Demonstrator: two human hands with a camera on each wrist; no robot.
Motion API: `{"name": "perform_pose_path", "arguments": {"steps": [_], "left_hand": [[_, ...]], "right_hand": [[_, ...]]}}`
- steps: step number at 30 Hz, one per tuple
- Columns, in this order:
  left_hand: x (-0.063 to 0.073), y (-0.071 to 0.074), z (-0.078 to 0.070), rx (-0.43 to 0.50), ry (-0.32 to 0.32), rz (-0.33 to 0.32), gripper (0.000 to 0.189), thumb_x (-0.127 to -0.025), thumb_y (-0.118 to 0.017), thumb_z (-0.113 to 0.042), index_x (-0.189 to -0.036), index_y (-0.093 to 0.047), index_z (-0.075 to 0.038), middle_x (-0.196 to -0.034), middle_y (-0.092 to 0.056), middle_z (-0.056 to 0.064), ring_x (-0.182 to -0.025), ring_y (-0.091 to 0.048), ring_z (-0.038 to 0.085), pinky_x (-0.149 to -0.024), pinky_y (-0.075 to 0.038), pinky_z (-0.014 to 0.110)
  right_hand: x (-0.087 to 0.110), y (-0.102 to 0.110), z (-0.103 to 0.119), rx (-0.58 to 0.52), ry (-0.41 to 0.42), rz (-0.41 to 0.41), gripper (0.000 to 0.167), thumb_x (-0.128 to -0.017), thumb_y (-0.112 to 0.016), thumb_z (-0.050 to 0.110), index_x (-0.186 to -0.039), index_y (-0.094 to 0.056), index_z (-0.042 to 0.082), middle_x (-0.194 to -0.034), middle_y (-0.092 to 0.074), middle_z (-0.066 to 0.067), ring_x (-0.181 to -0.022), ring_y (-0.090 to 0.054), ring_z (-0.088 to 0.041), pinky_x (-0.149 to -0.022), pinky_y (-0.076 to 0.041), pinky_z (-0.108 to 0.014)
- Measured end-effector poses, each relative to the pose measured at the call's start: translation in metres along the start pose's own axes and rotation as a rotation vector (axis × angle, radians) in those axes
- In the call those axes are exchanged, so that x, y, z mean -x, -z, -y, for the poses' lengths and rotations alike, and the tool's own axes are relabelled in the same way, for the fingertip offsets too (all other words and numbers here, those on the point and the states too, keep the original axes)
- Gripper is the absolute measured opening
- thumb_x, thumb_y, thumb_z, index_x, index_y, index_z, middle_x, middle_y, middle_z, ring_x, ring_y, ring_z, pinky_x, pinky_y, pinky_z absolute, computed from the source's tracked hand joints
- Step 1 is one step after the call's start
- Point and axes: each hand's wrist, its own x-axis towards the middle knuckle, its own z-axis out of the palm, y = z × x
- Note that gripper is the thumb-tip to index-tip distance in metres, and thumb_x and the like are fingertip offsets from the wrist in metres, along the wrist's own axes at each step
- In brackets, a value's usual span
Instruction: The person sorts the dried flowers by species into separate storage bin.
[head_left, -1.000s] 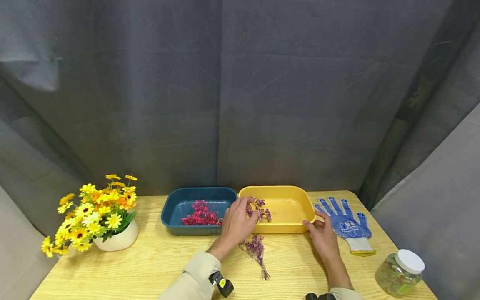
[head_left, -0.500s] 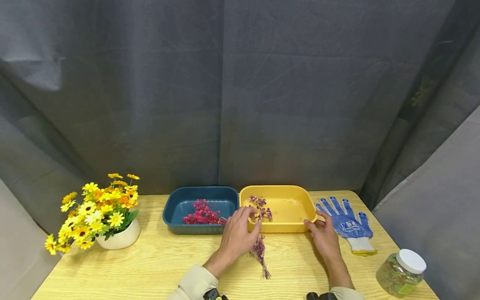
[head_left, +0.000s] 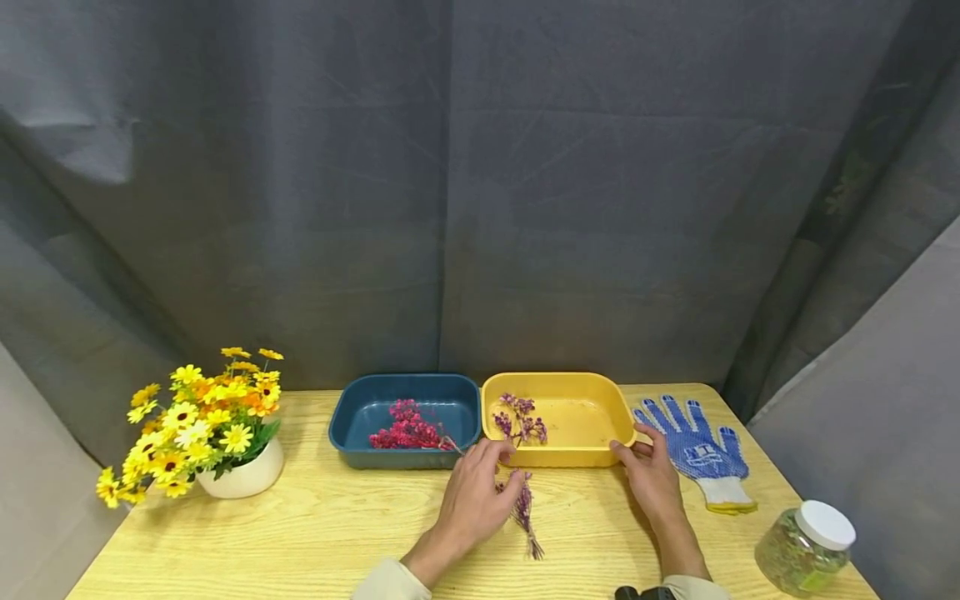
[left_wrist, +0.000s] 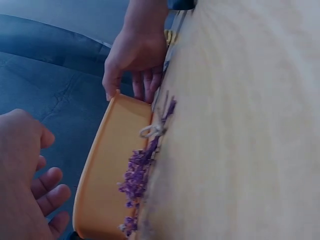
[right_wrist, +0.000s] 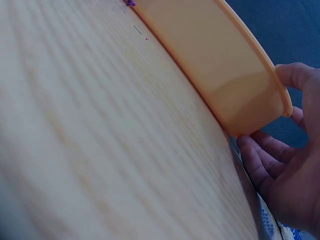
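Note:
My left hand (head_left: 478,490) is over the table in front of the yellow tray (head_left: 558,457), its fingers loosely bent with nothing between them. Below it lies a small bunch of dried purple flowers (head_left: 523,508), partly covered by the hand in the head view; twine (left_wrist: 153,131) ties its stems. With thumb on the rim and fingers against the outer wall, my right hand (head_left: 651,473) holds the yellow tray at its front right corner. Inside that tray, at the left, are more dried purple flowers (head_left: 531,428).
A dark blue tray (head_left: 367,457) holding dried pink flowers (head_left: 405,429) adjoins the yellow one. To the right lie a blue dotted work glove (head_left: 705,454) and a lidded jar (head_left: 802,550). A pot of yellow flowers (head_left: 243,475) stands left; a grey curtain (head_left: 480,208) hangs behind.
My left hand has drawn back from the yellow tray's left side toward me, over the purple bunch on the table. My right hand has stayed at the tray's corner.

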Motion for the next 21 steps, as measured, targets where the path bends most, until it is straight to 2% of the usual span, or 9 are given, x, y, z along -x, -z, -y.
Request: {"name": "perform_pose_path", "arguments": {"steps": [8,15,17,21], "left_hand": [[0.016,-0.006,0.003,-0.014,0.064,0.108,0.026,-0.086,-0.065,-0.033,-0.109,-0.062,-0.02,-0.095,-0.064,-0.005,-0.089,-0.056,0.007,-0.08,-0.045,0.03],[0.021,-0.008,0.002,-0.034,0.149,0.225,0.029,-0.085,-0.068,-0.036,-0.109,-0.062,-0.021,-0.087,-0.057,-0.01,-0.08,-0.05,0.003,-0.072,-0.04,0.027],[0.022,-0.008,0.001,-0.053,0.175,0.257,0.031,-0.085,-0.067,-0.037,-0.111,-0.061,-0.021,-0.086,-0.055,-0.011,-0.079,-0.05,0.003,-0.07,-0.04,0.027],[0.026,-0.007,-0.001,-0.093,0.22,0.317,0.037,-0.084,-0.066,-0.041,-0.116,-0.06,-0.022,-0.093,-0.059,-0.009,-0.088,-0.056,0.01,-0.075,-0.044,0.034]], "right_hand": [[-0.001,0.0,0.0,0.004,-0.012,0.008,0.077,-0.09,-0.058,0.056,-0.15,-0.025,0.022,-0.138,-0.048,-0.017,-0.122,-0.052,-0.03,-0.08,-0.042,-0.022],[-0.001,0.0,-0.001,0.014,-0.017,0.013,0.081,-0.089,-0.057,0.06,-0.151,-0.023,0.021,-0.139,-0.046,-0.018,-0.124,-0.051,-0.032,-0.082,-0.041,-0.025],[-0.001,0.0,-0.001,0.013,-0.021,0.013,0.081,-0.089,-0.057,0.06,-0.151,-0.023,0.021,-0.139,-0.046,-0.018,-0.124,-0.05,-0.032,-0.082,-0.041,-0.025],[-0.001,0.0,-0.001,0.003,-0.019,0.016,0.08,-0.09,-0.058,0.058,-0.151,-0.023,0.021,-0.139,-0.046,-0.019,-0.124,-0.051,-0.032,-0.081,-0.041,-0.023]]}}
